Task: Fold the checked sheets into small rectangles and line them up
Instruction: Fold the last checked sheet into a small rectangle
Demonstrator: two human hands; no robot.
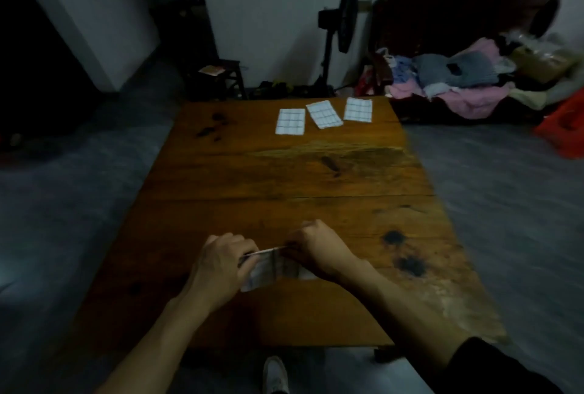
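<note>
A checked sheet (271, 270) is being folded at the near end of the table (284, 178), its upper edge lifting between the left hand (221, 264) and right hand (319, 249), both pinching it. Three folded rectangles (324, 114) are lying at the far edge; the middle one is sitting askew, so the row is wanting straightening. No unfolded sheets are showing.

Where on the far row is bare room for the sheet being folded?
Bare wood lies left of the leftmost folded sheet, toward the dark stains, and across the table's middle. Right of the rightmost sheet the table edge crowds in.
</note>
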